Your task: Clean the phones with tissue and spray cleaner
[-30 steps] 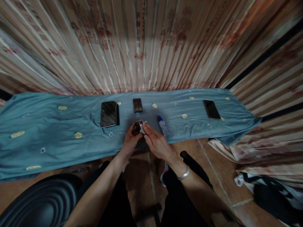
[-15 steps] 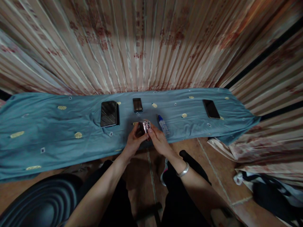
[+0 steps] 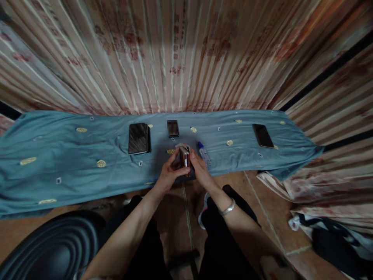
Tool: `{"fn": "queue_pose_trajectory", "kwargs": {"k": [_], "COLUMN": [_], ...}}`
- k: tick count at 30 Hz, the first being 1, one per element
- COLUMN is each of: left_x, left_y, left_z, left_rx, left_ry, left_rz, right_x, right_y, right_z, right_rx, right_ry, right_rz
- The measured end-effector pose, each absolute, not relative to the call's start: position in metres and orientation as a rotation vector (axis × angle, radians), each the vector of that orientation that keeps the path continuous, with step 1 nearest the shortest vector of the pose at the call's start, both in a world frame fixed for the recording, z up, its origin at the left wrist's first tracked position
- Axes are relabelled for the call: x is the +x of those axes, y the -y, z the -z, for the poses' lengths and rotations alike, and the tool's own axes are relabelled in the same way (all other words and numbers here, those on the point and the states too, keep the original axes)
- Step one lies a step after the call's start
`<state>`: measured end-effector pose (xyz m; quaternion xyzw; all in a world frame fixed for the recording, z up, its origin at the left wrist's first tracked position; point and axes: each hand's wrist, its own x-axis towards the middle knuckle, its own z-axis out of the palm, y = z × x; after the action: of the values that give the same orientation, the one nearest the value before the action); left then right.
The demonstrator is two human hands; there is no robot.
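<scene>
In front of me, over the near edge of the cloth-covered table, my left hand [image 3: 169, 171] is closed around a small, shiny reddish-brown object [image 3: 187, 163]. It looks like a slim case or compact device standing on edge; its exact kind does not show. My right hand [image 3: 200, 169] pinches its upper right side, fingers partly hidden behind it. Something pale and thin [image 3: 180, 145], perhaps a wipe, sticks out at the top. Just right of my right hand lies a clear bottle with a blue cap [image 3: 204, 154]. Beyond my hands is a small dark square device [image 3: 173, 128].
A black tablet-like slab [image 3: 138, 138] lies to the left, on or against another dark item. A dark phone [image 3: 263, 135] rests at the right. Blue patterned cloth [image 3: 72, 155] covers the table. Curtains [image 3: 157, 58] hang behind; a black ribbed stool [image 3: 55, 249] stands lower left.
The reddish-brown object has turned more upright and edge-on between my hands. A pale bit now shows at its top. The whole view has shifted slightly.
</scene>
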<state>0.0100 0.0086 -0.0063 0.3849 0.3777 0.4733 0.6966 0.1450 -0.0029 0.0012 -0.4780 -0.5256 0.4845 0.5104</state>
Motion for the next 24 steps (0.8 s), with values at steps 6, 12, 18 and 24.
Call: {"fn": "queue_pose_trajectory", "kwargs": {"k": [6, 12, 18, 24], "left_x": [0.007, 0.006, 0.001, -0.003], "left_y": [-0.012, -0.012, -0.018, -0.019], "left_z": [-0.003, 0.001, 0.004, 0.003], "left_rx": [0.654, 0.632, 0.630, 0.701], "left_ry": [-0.789, -0.777, -0.760, -0.803], "left_rz": [-1.101, -1.109, -1.189, -1.232], "right_x": [0.142, 0.141, 0.136, 0.127], "right_y": [-0.002, 0.001, 0.005, 0.011], "right_z": [0.001, 0.002, 0.008, 0.011], "right_rx": [-1.177, -1.121, -1.040, -1.017], "right_ry": [1.233, 1.273, 1.313, 1.242], "right_rz": [-1.233, -1.247, -1.360, -1.450]}}
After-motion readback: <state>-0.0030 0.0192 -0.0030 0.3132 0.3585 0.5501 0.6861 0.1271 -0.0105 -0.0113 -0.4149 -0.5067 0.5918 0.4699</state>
